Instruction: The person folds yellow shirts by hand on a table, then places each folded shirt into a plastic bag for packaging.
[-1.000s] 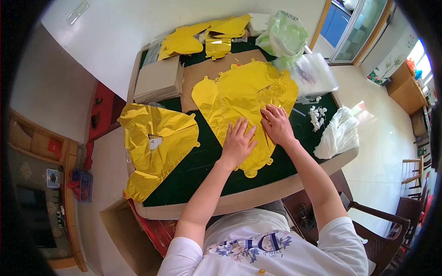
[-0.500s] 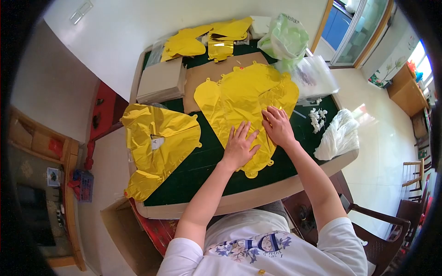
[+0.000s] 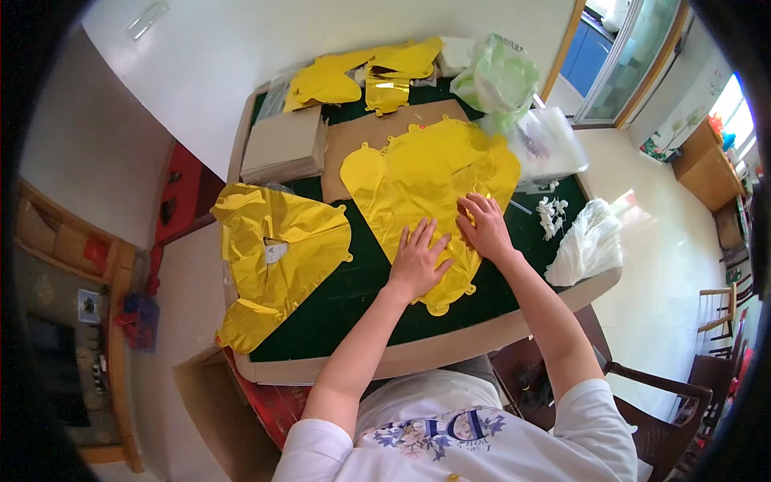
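Observation:
A flat gold foil balloon (image 3: 418, 177), uninflated, with small tabs along its edge, lies creased across the table's middle. My left hand (image 3: 418, 261) rests on its lower part, fingers spread and pressed flat. On the balloon's right side, my right hand (image 3: 485, 228) touches the foil with slightly bent fingers, the thumb apart from them; no separate object shows in it. To the left is another gold foil balloon (image 3: 301, 233), partly folded, with a small white label (image 3: 275, 251) on it.
Several gold foil sheets (image 3: 329, 83) lie at the back beside a stack of grey-brown cardboard (image 3: 283, 145). A green-white plastic bag (image 3: 499, 76), clear plastic sleeves (image 3: 550, 140), small white pieces (image 3: 551, 215) and a white string bundle (image 3: 588, 245) line the right side. Cardboard trims the table edge (image 3: 434, 353).
The view has shifted slightly. My right hand's fingers have drawn in a little on the foil, while my left hand stays flat in nearly the same spot.

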`<state>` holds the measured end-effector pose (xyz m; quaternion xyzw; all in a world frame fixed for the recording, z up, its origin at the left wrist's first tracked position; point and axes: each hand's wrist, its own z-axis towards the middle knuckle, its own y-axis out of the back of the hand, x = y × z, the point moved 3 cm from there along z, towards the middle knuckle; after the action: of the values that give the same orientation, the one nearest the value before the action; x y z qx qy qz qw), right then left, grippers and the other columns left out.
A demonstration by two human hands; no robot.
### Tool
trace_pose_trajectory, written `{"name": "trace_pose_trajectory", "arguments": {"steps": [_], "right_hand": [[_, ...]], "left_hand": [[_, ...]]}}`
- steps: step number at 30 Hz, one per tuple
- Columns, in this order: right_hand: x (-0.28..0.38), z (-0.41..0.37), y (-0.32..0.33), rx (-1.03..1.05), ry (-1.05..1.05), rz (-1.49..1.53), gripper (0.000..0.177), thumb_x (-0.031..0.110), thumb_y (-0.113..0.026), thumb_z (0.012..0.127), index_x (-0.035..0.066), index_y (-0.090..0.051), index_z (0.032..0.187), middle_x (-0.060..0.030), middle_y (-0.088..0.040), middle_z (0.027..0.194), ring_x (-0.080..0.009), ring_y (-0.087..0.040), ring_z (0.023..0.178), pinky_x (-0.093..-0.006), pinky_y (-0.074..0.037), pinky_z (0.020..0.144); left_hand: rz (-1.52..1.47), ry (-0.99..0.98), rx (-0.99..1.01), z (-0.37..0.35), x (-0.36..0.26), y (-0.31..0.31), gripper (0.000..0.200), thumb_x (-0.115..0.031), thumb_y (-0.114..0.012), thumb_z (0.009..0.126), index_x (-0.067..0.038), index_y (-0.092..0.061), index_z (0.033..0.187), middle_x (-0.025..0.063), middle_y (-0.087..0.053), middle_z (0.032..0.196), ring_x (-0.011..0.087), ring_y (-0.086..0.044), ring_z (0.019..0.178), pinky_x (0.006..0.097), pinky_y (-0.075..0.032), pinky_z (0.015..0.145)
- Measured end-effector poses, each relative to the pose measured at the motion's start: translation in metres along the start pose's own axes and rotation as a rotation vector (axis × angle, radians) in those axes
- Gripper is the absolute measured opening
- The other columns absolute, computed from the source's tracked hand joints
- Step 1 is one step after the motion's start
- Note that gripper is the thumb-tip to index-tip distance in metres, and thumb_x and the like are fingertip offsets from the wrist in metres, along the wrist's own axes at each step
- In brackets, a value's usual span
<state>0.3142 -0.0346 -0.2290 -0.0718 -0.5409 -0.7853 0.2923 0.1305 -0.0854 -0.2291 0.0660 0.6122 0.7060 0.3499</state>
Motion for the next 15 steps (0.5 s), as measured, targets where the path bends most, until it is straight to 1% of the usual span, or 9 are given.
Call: {"name": "trace_pose_trajectory", "arguments": {"steps": [1, 4, 7, 8, 11, 12, 15], "right_hand": [[-0.004, 0.002, 0.0, -0.005, -0.021, 0.055, 0.041, 0.026, -0.061, 0.087, 0.009, -0.055, 0.123, -0.0129, -0.054, 0.125, -0.0314, -0.048, 0.12, -0.0469, -0.038, 0.102], [-0.01, 0.012, 0.011, -0.157, -0.095, 0.042, 0.041, 0.028, -0.062, 0.085, 0.008, -0.056, 0.12, -0.0138, -0.057, 0.118, -0.032, -0.052, 0.113, -0.0466, -0.042, 0.094], [-0.021, 0.02, 0.013, -0.116, -0.37, -0.311, 0.041, 0.031, -0.064, 0.083, 0.006, -0.058, 0.115, -0.0151, -0.06, 0.109, -0.0323, -0.055, 0.105, -0.0464, -0.044, 0.088], [-0.025, 0.023, 0.011, -0.11, -0.391, -0.364, 0.04, 0.034, -0.065, 0.081, 0.006, -0.058, 0.109, -0.0154, -0.06, 0.103, -0.0325, -0.057, 0.099, -0.0463, -0.046, 0.084], [-0.039, 0.03, 0.007, 0.029, -0.51, -0.284, 0.037, 0.033, -0.064, 0.081, 0.005, -0.059, 0.104, -0.0151, -0.061, 0.102, -0.0326, -0.058, 0.098, -0.047, -0.046, 0.083], [-0.043, 0.033, 0.006, 0.023, -0.539, -0.233, 0.031, 0.029, -0.064, 0.08, 0.004, -0.06, 0.096, -0.0143, -0.064, 0.096, -0.0333, -0.06, 0.094, -0.0456, -0.047, 0.081], [-0.035, 0.041, 0.016, 0.072, -0.519, 0.059, 0.029, 0.028, -0.064, 0.081, 0.001, -0.062, 0.092, -0.015, -0.066, 0.09, -0.0328, -0.062, 0.089, -0.0411, -0.048, 0.079]], "left_hand": [[0.0, 0.0, 0.0, 0.0, 0.0, 0.0, 0.048, -0.041, -0.054, 0.092, -0.014, -0.051, 0.132, 0.019, -0.036, 0.145, 0.0336, -0.029, 0.138, 0.0523, -0.018, 0.114], [-0.006, 0.006, -0.005, -0.001, 0.0, 0.0, 0.047, -0.041, -0.054, 0.092, -0.014, -0.052, 0.131, 0.0191, -0.036, 0.145, 0.0337, -0.029, 0.138, 0.0526, -0.018, 0.113], [-0.015, 0.006, -0.006, -0.002, 0.0, 0.001, 0.047, -0.041, -0.054, 0.091, -0.014, -0.053, 0.13, 0.0192, -0.036, 0.145, 0.0336, -0.029, 0.138, 0.0528, -0.019, 0.113], [-0.015, 0.006, -0.006, -0.002, 0.0, 0.002, 0.047, -0.041, -0.054, 0.091, -0.014, -0.053, 0.13, 0.0192, -0.036, 0.145, 0.0336, -0.029, 0.138, 0.0528, -0.019, 0.113], [-0.013, 0.01, -0.003, -0.002, -0.001, 0.002, 0.047, -0.041, -0.054, 0.091, -0.014, -0.053, 0.13, 0.0188, -0.036, 0.145, 0.0331, -0.029, 0.138, 0.0525, -0.019, 0.113], [-0.011, 0.013, 0.0, -0.001, -0.001, 0.002, 0.047, -0.041, -0.053, 0.091, -0.014, -0.052, 0.13, 0.0186, -0.035, 0.145, 0.0329, -0.029, 0.138, 0.0523, -0.019, 0.113], [0.002, 0.027, 0.046, -0.001, -0.002, 0.006, 0.048, -0.042, -0.052, 0.092, -0.015, -0.051, 0.132, 0.0177, -0.035, 0.146, 0.0323, -0.028, 0.139, 0.0517, -0.018, 0.114]]}}
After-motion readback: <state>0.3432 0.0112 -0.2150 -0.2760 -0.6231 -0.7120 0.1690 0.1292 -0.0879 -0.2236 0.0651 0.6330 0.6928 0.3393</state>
